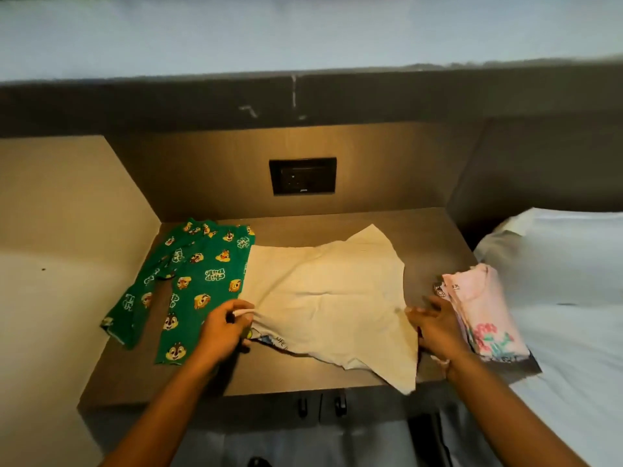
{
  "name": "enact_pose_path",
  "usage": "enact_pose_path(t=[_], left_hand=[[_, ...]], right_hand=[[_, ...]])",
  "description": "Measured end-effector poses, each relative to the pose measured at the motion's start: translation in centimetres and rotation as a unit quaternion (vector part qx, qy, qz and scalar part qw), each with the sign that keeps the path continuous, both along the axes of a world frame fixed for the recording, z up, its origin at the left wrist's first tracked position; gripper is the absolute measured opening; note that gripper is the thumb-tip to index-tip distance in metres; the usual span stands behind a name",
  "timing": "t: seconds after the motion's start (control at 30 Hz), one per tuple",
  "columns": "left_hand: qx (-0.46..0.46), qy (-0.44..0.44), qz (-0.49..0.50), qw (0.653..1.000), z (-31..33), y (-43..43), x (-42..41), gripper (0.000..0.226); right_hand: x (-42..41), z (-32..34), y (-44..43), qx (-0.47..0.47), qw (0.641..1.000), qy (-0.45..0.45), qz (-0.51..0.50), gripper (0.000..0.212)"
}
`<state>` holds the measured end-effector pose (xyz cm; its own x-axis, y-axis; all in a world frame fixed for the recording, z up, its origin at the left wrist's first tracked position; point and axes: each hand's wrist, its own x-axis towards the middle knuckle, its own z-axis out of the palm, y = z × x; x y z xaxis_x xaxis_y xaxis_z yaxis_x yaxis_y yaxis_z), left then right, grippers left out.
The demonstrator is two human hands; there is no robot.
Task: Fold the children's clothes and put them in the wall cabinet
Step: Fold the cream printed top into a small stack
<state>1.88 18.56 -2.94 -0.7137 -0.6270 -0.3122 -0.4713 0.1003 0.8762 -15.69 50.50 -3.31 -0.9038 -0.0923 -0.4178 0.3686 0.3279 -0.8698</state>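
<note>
- Head view, centre of frame: cream shirt (pixel 323 298) lies spread, face down, on the grey counter (pixel 424 230).
- Left hand (pixel 224 326) pinches the shirt's left edge, fingers closed on the fabric.
- Right hand (pixel 436 326) rests on the shirt's right edge; its grip cannot be told.
- Left of frame: green printed pyjamas (pixel 199 281) lie flat.
- Right of frame: pink folded pile (pixel 482 311) sits at the counter's edge beside the white bed (pixel 566 281).

hands (pixel 330 326) — on cream shirt (pixel 323 291)
</note>
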Motion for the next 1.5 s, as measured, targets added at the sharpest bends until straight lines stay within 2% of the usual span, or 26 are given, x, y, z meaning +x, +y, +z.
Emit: enact_pose_path(t=[0.07, 0.13, 0.27, 0.37, 0.4, 0.47, 0.53, 0.63, 0.67, 0.7, 0.77, 0.87, 0.97, 1.03, 1.1, 1.13, 1.2, 1.3, 1.43, 1.5], left_hand=[[0.037, -0.004, 0.041, 0.998, -0.3, 0.1, 0.3, 0.023], [0.011, -0.011, 0.056, 0.998, -0.5, 0.1, 0.6, 0.027], [-0.193, -0.046, -0.024, 0.980, -0.9, 0.0, 1.3, 0.036], [-0.290, -0.088, -0.121, 0.945, -1.5, 0.3, 2.3, 0.034], [-0.323, -0.085, -0.148, 0.931, -1.5, 0.3, 2.7, 0.029], [-0.388, -0.041, -0.210, 0.896, -1.3, 0.1, 3.6, 0.022], [-0.428, -0.012, -0.290, 0.856, -1.1, -0.3, 4.7, 0.032], [-0.448, -0.045, -0.377, 0.809, -1.5, -0.4, 6.6, 0.052], [-0.450, -0.052, -0.385, 0.804, -1.7, -0.4, 7.1, 0.055], [-0.454, -0.052, -0.388, 0.801, -1.9, -0.3, 7.4, 0.055], [-0.464, -0.033, -0.388, 0.795, -2.1, 0.0, 7.8, 0.049], [-0.466, 0.032, -0.400, 0.788, -1.6, 0.6, 8.1, 0.024], [-0.431, 0.041, -0.419, 0.798, -0.5, 1.1, 8.4, 0.009], [-0.349, 0.011, -0.389, 0.852, 0.5, 1.1, 8.7, 0.014], [-0.216, -0.007, -0.331, 0.918, 1.7, 0.6, 8.4, 0.019], [-0.163, -0.003, -0.306, 0.938, 2.3, 0.2, 7.9, 0.022], [-0.112, 0.013, -0.278, 0.954, 3.7, -0.9, 6.3, 0.026], [-0.093, -0.007, -0.267, 0.959, 4.8, -2.5, 2.6, 0.024], [-0.166, -0.063, -0.254, 0.951, 4.4, -4.3, -3.0, 0.017], [-0.203, -0.083, -0.241, 0.945, 4.1, -4.8, -5.4, 0.013]], right_hand=[[1.5, -1.0, 0.1, -0.023, 0.998, -0.020, -0.049, 0.067], [2.6, -1.6, 0.1, -0.031, 0.998, -0.018, -0.050, 0.073], [2.5, -1.6, 0.3, 0.022, 0.997, 0.075, -0.011, 0.071], [1.9, -1.2, 0.8, 0.140, 0.973, 0.174, 0.062, 0.057], [2.1, -1.2, 1.1, 0.187, 0.953, 0.219, 0.099, 0.052], [2.7, -1.0, 2.2, 0.238, 0.890, 0.341, 0.188, 0.047], [3.7, -1.1, 4.0, 0.237, 0.819, 0.424, 0.306, 0.042], [5.8, -2.5, 6.7, 0.300, 0.721, 0.435, 0.448, 0.061], [6.3, -3.1, 7.1, 0.327, 0.695, 0.437, 0.469, 0.064], [6.9, -3.6, 7.3, 0.340, 0.684, 0.438, 0.474, 0.061], [7.5, -4.2, 7.3, 0.318, 0.698, 0.463, 0.444, 0.045], [7.3, -3.7, 7.0, 0.267, 0.727, 0.506, 0.381, 0.020], [7.5, -1.8, 7.1, 0.230, 0.764, 0.458, 0.392, 0.025], [7.7, -0.1, 7.5, 0.199, 0.785, 0.413, 0.416, 0.023], [7.4, 1.4, 7.7, 0.156, 0.824, 0.372, 0.399, 0.020], [6.9, 2.2, 7.6, 0.140, 0.841, 0.358, 0.382, 0.021], [5.3, 3.7, 6.8, 0.123, 0.865, 0.341, 0.345, 0.024], [1.2, 4.6, 4.6, 0.173, 0.853, 0.373, 0.321, 0.017], [-4.5, 3.4, 1.4, 0.295, 0.846, 0.322, 0.305, 0.020], [-6.5, 2.7, -0.3, 0.322, 0.845, 0.304, 0.301, 0.022]])
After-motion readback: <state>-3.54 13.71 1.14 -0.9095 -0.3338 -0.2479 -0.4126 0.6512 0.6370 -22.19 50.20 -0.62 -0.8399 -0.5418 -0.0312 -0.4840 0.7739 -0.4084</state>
